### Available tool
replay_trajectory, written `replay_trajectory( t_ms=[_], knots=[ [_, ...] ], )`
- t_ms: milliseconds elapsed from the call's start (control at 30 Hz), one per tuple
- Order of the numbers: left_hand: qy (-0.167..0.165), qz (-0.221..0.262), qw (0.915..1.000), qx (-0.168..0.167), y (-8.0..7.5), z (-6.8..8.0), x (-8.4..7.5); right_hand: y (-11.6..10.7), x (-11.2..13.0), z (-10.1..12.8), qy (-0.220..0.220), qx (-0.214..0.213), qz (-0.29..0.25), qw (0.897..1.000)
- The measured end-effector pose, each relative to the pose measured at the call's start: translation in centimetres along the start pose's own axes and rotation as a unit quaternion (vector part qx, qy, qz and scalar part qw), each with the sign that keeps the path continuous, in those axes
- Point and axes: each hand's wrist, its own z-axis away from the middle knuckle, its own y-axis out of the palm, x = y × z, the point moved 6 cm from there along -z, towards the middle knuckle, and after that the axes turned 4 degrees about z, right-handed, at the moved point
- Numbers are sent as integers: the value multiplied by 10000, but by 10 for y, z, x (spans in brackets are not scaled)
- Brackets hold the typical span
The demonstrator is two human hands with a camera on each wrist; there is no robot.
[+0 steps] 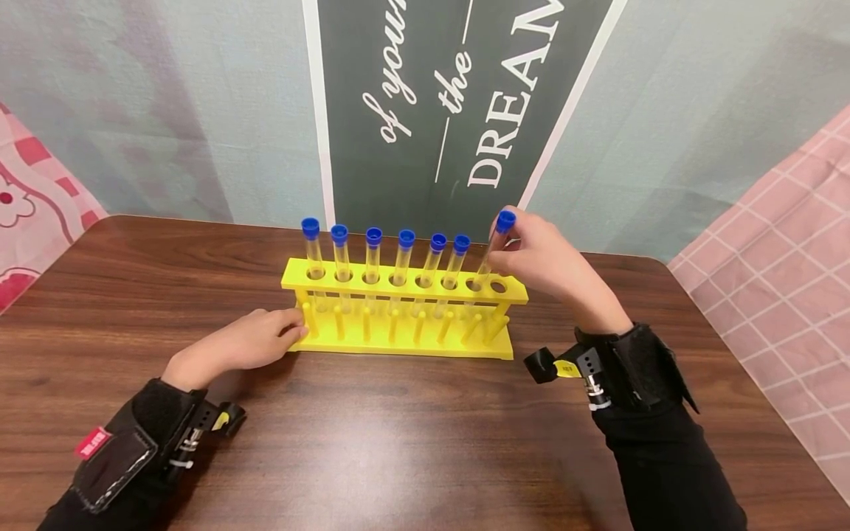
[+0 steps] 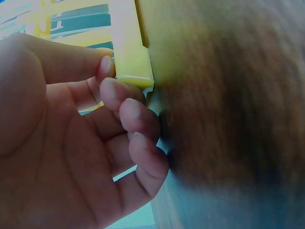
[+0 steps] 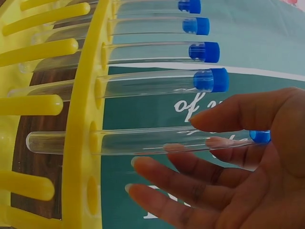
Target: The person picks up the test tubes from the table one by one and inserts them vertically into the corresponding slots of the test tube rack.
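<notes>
A yellow test tube rack [image 1: 405, 343] stands on the table, with several blue-capped test tubes [image 1: 402, 258] upright in its holes. My right hand [image 1: 541, 254] holds another clear test tube [image 3: 143, 141] near its blue cap, thumb on one side and fingers on the other. This tube leans to the right, and its lower end passes through the hole next to the rack's right end. In the right wrist view its rounded bottom hangs below the top plate. My left hand [image 1: 249, 339] grips the rack's left end, thumb and fingertips around the yellow edge [image 2: 133, 71].
Slanted yellow pegs [image 1: 394, 324] line the rack's front. Brown wood-grain table [image 1: 372, 442] lies around it. Behind hangs a pale cloth with a dark lettered panel [image 1: 425, 184]; pink cloths [image 1: 797, 295] hang at both sides.
</notes>
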Motion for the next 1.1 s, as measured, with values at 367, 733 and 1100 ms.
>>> replay_trajectory(
  t_ms=[367, 733, 1100],
  knots=[
    [-11, 28, 10000, -4, 0, 1, 0, 11, -7, -3, 165, 281, -157, 9993],
    [-56, 48, 10000, 5, 1, 0, 1, 21, -15, -5, 263, 468, 90, 9985],
    [-110, 61, 9999, 34, 1, 0, 2, 24, -20, -5, 217, 520, 41, 9984]
  ],
)
